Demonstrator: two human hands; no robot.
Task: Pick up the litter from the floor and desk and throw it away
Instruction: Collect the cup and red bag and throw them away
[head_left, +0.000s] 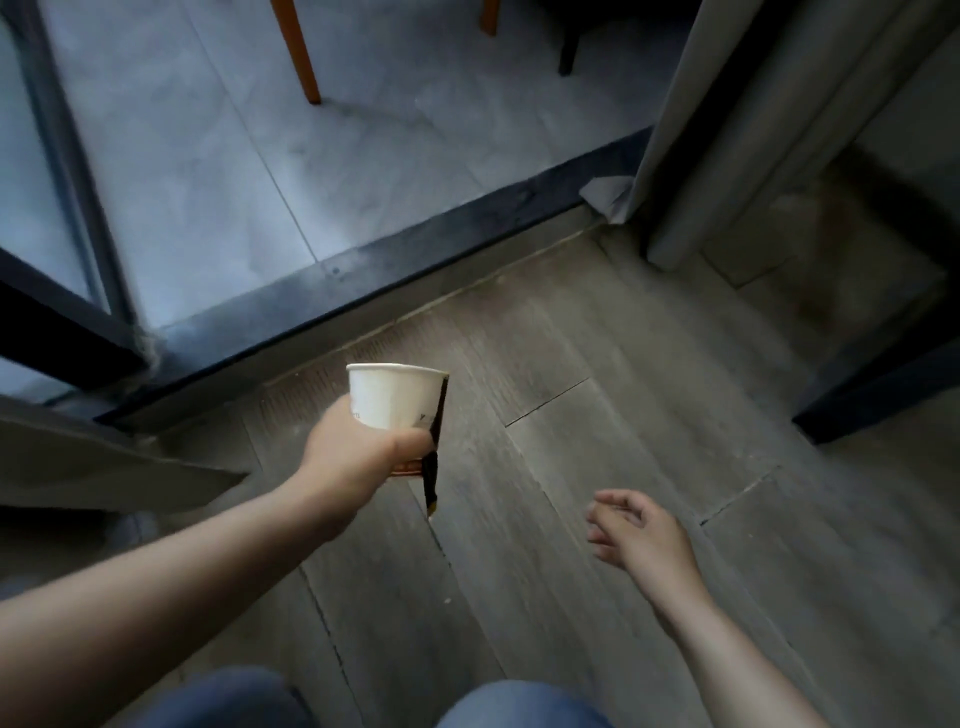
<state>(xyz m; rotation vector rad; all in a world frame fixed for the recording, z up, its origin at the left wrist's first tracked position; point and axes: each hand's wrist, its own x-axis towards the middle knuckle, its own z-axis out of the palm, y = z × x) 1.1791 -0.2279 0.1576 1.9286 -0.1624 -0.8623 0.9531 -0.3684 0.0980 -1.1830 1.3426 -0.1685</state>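
Closing round the lower part of a white paper cup (395, 395), the grip of the left hand (358, 457) is holding it upright above the grey wood-plank floor (571, 415), with the fingers curling about its base. The same grip is pinning a dark flat strip (434, 483), perhaps a wrapper, against the cup's right side, and the strip's lower end is hanging free below the fingers. The right hand (639, 530) is hovering lower and to the right, its grip loose, the fingers half curled and holding nothing.

Further out, a crumpled white sheet of paper (608, 200) is lying at the foot of the grey curtain (727, 130), by the end of the dark door threshold (415, 270). It looks like litter not yet gathered.

Only pressure against the cup wall appears to be holding the strip, so any loosening of the fingers is likely to let it slide out and drop. Squeezing harder is risking a crushed cup. Whether the cup is holding liquid cannot be told; if it is, bending toward the paper is inviting a spill. The curtain hem is partly covering the paper, so a reaching hand is liable to catch fabric instead.
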